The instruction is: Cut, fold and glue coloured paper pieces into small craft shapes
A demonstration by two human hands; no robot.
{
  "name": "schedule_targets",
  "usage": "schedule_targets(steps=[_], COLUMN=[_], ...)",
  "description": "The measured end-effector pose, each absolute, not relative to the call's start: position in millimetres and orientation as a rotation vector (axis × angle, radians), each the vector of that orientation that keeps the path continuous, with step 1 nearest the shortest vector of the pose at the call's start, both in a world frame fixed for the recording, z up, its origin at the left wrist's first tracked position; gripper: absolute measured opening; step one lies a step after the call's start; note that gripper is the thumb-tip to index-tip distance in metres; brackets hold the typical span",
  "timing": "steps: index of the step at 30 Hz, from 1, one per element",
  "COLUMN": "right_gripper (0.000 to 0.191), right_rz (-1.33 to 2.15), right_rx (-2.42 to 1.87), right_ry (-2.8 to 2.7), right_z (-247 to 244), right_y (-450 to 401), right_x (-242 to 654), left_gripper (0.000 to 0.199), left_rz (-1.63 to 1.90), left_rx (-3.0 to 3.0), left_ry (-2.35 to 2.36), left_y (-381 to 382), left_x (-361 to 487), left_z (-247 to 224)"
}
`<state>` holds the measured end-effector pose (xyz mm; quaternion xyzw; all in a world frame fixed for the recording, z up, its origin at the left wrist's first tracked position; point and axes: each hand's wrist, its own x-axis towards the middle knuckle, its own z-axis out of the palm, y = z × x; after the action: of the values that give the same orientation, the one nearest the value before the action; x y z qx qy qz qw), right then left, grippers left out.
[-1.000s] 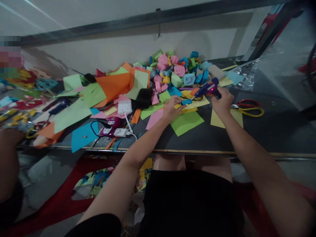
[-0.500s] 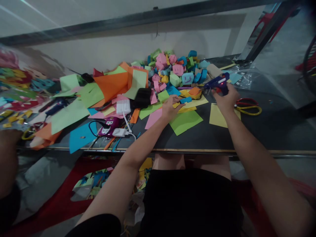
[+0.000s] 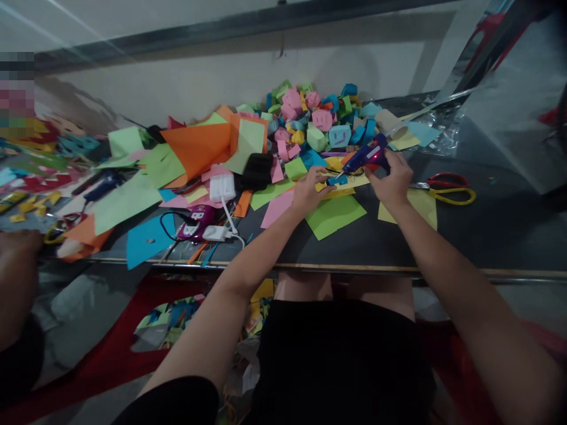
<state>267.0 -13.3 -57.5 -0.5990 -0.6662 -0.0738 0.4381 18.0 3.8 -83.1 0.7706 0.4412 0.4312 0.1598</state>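
Note:
My right hand (image 3: 393, 177) is wrapped round a dark blue glue gun (image 3: 370, 154) with a red light glowing on its body. The gun tilts down to the left, its nozzle at a small blue paper piece (image 3: 340, 181). That piece is pinched between the fingers of my left hand (image 3: 311, 190); whether nozzle and paper touch I cannot tell. Beneath my left hand lie a green sheet (image 3: 336, 217) and a pink sheet (image 3: 277, 211). A pale yellow sheet (image 3: 420, 208) sits below my right hand, with red-and-yellow-handled scissors (image 3: 454, 192) lying partly over it.
Behind my hands is a heap of small folded paper shapes (image 3: 321, 121). Orange sheets (image 3: 201, 147), a black box-like object (image 3: 257, 171) and a purple power strip (image 3: 197, 223) with cables lie left. Another person's hand (image 3: 18, 254) is at the far left, near a second glue gun (image 3: 104, 186).
My right hand has brought the glue gun left and down, so its nozzle is now at the blue paper piece. My left hand has stayed nearly in place.

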Motion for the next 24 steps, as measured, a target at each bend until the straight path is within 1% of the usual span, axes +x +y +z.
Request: schedule_targets(steps=[9, 15, 24], right_gripper=[0.052, 0.051, 0.052], right_rz=[-0.176, -0.171, -0.18], right_rx=[-1.535, -1.56, -1.648], right_ry=[-1.679, -1.694, -1.467], right_z=[-59.2, -57.9, -51.9], right_y=[-10.9, -12.7, -8.1], right_x=[261.3, 259.0, 277.3], left_gripper=[0.048, 0.048, 0.046], left_rz=[1.252, 1.272, 1.284], left_rx=[2.239, 2.24, 2.239], left_ry=[1.198, 1.177, 1.25], left_y=[4.4, 5.4, 2.0], left_x=[21.4, 20.9, 19.8], left_z=[-84.2, -84.8, -82.2])
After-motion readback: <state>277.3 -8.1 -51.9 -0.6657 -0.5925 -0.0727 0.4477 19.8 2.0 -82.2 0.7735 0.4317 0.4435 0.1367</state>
